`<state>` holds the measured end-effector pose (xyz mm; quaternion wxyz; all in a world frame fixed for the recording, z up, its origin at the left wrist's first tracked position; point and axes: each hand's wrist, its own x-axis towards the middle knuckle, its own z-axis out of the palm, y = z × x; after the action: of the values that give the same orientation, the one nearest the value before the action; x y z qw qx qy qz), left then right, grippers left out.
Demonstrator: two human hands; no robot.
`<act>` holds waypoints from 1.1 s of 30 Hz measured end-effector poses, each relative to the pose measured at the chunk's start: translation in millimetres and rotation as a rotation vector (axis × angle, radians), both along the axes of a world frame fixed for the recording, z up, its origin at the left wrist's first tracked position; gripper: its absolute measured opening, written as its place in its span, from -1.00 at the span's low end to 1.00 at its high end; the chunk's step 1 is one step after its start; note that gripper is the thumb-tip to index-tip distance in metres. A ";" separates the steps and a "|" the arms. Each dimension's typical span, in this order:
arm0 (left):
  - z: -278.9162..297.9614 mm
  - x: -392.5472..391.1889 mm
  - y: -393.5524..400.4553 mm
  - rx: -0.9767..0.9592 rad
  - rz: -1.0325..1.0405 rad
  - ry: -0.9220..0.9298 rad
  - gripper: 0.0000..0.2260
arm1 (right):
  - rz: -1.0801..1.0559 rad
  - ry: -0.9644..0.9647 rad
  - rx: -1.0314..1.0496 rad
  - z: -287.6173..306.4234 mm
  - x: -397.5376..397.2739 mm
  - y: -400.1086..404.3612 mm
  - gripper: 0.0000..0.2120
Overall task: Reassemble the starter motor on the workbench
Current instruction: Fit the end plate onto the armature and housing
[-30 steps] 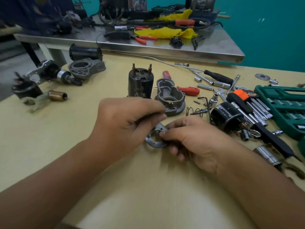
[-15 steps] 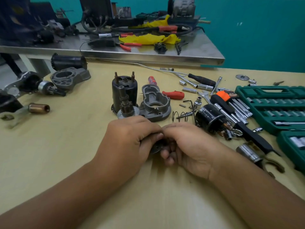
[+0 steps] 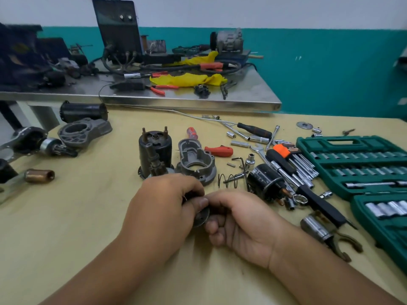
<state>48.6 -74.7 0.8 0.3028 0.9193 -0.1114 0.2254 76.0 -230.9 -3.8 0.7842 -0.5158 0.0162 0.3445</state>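
Both hands meet at the middle of the yellow workbench [image 3: 77, 216]. My left hand [image 3: 163, 208] and my right hand [image 3: 240, 219] hold a small round grey metal plate [image 3: 202, 215] between them, fingers curled round it; most of the plate is hidden. Just behind the hands stand the black motor body [image 3: 155, 150] with its pinion shaft and a grey cast housing [image 3: 196, 160]. A loose spring [image 3: 228, 179] and a black solenoid [image 3: 265, 180] lie to the right of them.
A green socket set case [image 3: 356, 164] fills the right side, with screwdrivers, hex keys and loose sockets beside it. More starter parts, a second grey housing [image 3: 83, 130] and a copper sleeve [image 3: 39, 175] lie at the left. A steel table [image 3: 198, 104] with tools stands behind.
The hands closed together over the grey plate, lifting it off the bench so it is now mostly hidden. The camera tilted up, showing more of the back wall.
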 end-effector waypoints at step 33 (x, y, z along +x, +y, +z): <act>10.0 3.3 4.0 -0.010 -0.004 0.196 -0.79 | 0.061 -0.020 0.010 -2.5 0.7 -2.5 -0.80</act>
<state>51.9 -70.6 10.8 0.3171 0.9353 -0.0819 0.1341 76.7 -233.4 -6.3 0.7759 -0.5157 -0.0090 0.3631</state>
